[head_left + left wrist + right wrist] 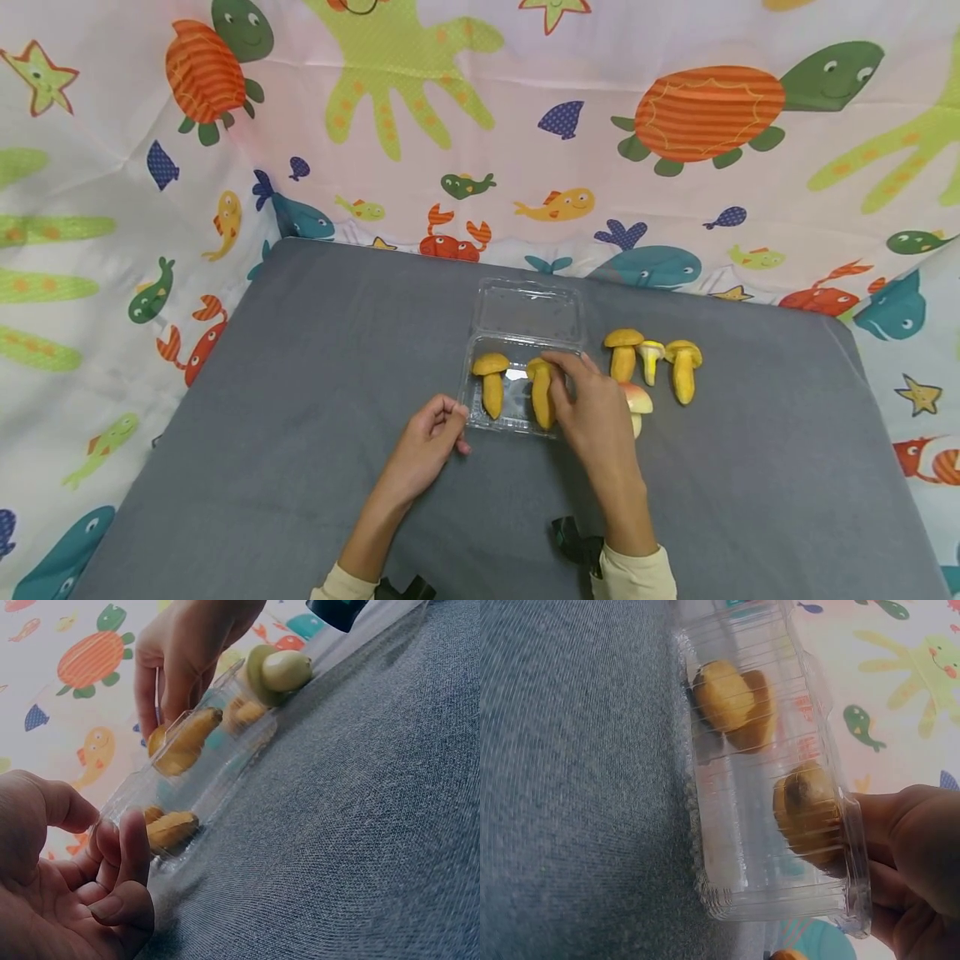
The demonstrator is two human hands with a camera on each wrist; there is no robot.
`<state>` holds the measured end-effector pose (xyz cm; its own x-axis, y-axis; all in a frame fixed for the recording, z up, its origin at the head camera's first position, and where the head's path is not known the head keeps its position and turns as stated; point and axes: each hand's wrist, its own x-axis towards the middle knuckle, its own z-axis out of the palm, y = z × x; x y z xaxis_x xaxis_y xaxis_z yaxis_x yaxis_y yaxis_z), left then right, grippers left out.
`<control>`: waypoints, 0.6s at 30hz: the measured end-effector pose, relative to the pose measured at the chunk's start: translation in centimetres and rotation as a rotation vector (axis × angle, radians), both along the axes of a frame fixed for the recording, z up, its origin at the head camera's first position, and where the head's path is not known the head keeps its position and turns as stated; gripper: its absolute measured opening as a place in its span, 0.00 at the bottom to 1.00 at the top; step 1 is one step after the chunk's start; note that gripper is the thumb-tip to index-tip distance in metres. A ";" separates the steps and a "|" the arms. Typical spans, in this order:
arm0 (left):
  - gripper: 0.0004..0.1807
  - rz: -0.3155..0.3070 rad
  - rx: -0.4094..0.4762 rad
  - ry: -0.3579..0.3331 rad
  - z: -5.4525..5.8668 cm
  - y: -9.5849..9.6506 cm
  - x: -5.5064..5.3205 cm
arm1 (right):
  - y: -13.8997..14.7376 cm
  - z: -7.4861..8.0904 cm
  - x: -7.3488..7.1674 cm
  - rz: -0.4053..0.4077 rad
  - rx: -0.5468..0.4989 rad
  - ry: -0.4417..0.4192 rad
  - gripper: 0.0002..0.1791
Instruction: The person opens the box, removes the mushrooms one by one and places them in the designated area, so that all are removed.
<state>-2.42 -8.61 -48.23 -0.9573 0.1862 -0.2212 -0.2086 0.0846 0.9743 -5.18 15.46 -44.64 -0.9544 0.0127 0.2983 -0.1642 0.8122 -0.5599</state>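
A clear plastic clamshell box (528, 310) lies with its lid folded back. One yellow-brown toy mushroom (492, 392) rests in the left part of its base. My right hand (600, 417) reaches over the box's right side and holds a second yellow-brown mushroom (542, 398) by its cap, stem towards me. In the left wrist view that mushroom (184, 742) slants inside the clear wall, below the right fingers. At the near left corner, my left hand (427, 446) pinches the box's rim between thumb and finger, the other fingers curled.
Right of the box lie two more yellow-brown mushrooms (622, 354) (683, 375), with a small yellow-and-white one (650, 360) between them. A mushroom with a pinkish cap (637, 400) is partly behind my right hand. Grey cloth (300, 433) covers the table; a sea-animal curtain (480, 125) hangs behind.
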 end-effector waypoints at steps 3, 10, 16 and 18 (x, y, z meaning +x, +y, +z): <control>0.12 0.000 -0.002 0.006 0.0 0.1 -0.1 | -0.1 0.1 0.1 -0.003 -0.013 0.016 0.13; 0.11 -0.001 -0.002 0.006 0.0 0.1 -0.2 | 0.0 0.3 0.2 -0.009 -0.026 0.062 0.14; 0.12 -0.002 0.004 0.000 0.2 0.1 -0.1 | 0.1 0.4 0.4 -0.009 -0.034 0.071 0.14; 0.12 -0.002 -0.002 -0.001 0.2 0.0 0.1 | 0.1 0.5 0.5 -0.008 -0.039 0.072 0.14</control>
<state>-2.34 -8.60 -48.00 -0.9566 0.1879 -0.2227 -0.2097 0.0867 0.9739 -4.68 15.58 -44.15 -0.9305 0.0336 0.3648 -0.1981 0.7914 -0.5783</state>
